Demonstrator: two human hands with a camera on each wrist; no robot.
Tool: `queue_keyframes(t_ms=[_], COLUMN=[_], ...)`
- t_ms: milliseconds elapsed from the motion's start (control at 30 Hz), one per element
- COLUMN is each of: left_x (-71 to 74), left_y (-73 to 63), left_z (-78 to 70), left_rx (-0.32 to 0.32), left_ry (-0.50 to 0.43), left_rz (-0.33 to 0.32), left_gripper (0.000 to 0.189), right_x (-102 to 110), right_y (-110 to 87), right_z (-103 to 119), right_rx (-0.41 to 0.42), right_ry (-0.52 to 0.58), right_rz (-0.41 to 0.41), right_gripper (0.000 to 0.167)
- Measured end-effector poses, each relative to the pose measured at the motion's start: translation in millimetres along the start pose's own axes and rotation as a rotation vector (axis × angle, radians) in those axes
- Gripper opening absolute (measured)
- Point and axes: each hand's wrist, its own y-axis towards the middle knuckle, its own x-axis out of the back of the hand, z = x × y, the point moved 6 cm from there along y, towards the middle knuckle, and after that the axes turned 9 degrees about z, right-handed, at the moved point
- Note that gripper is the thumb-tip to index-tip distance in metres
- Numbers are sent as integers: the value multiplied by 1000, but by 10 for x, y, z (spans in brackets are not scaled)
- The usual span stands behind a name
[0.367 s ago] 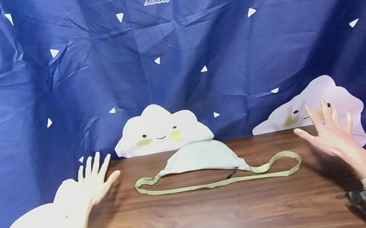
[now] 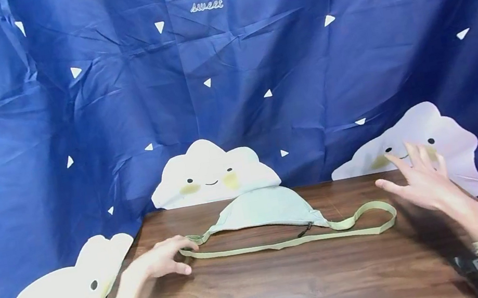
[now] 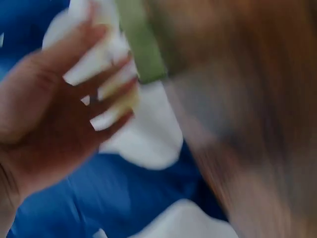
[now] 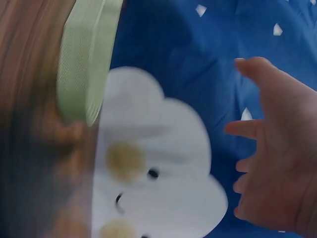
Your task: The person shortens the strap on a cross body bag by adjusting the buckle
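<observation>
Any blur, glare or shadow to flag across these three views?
Head view: pale glare on the table near the bottom edge, dark shadow below the right hand; left wrist view: left hand blurred, tabletop smeared into streaks; right wrist view: dim, tabletop soft, strap weave readable.

A pale blue-green bag (image 2: 268, 208), shaped like half a moon, is laid at the far edge of the brown table (image 2: 262, 287). Its black zip pull (image 2: 305, 230) is seen near the right end. Its light green strap (image 2: 246, 249) is looped left and right and stretched along the near side.
</observation>
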Motion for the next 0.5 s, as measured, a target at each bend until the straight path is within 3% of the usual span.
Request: queue_keyframes(t_ms=[33, 100, 200, 267, 333, 500], left_x=[-62, -134, -126, -67, 12, 277], left_y=[56, 149, 269, 336, 419, 646], left_z=[-104, -223, -365, -525, -754, -1427], left_rx=[12, 49, 60, 6, -81, -277], left_ry=[13, 112, 200, 185, 108, -100], left_rz=[63, 110, 66, 39, 21, 2], left_gripper=[38, 26, 21, 22, 21, 12], right_x=[11, 13, -44, -111, -211, -532], right_y=[9, 12, 12, 10, 15, 56], right_z=[99, 328, 753, 1086, 1435, 2225], right_rx=[35, 111, 246, 324, 383, 422], right_ry=[-3, 3, 37, 99, 187, 505], right_rz=[-4, -6, 3, 36, 104, 401], right_gripper=[78, 73, 61, 52, 48, 55])
